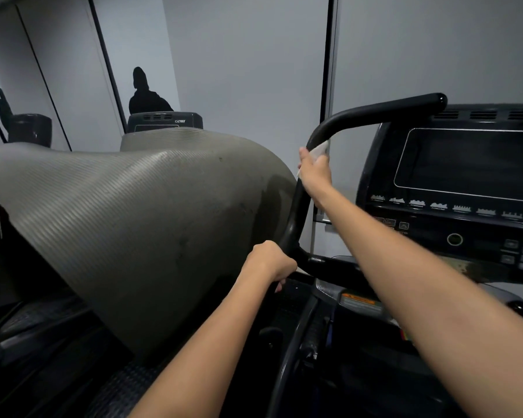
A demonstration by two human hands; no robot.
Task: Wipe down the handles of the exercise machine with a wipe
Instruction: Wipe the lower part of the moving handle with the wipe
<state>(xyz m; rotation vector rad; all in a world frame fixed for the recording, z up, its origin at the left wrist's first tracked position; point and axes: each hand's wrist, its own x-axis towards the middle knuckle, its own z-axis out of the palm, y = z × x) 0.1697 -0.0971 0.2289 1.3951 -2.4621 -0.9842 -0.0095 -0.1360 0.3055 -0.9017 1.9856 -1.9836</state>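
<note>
Mat (pixel 127 224) first: a grey ribbed exercise mat lies draped on your left, its edge just beside the black curved handle (pixel 296 212). Your left hand (pixel 271 262) grips the lower bend of that handle, fingers curled round it, forearm reaching up from the bottom of the view. Higher up the same bar, your right hand (pixel 314 170) holds a white wipe (pixel 320 150) wrapped against the handle, arm stretched out nearly straight. Most of the wipe is hidden under your palm; only a crumpled corner shows above the fingers. Further right sits the console (pixel 465 188), its dark screen cut off by the frame edge, its button labels too small to read.
</note>
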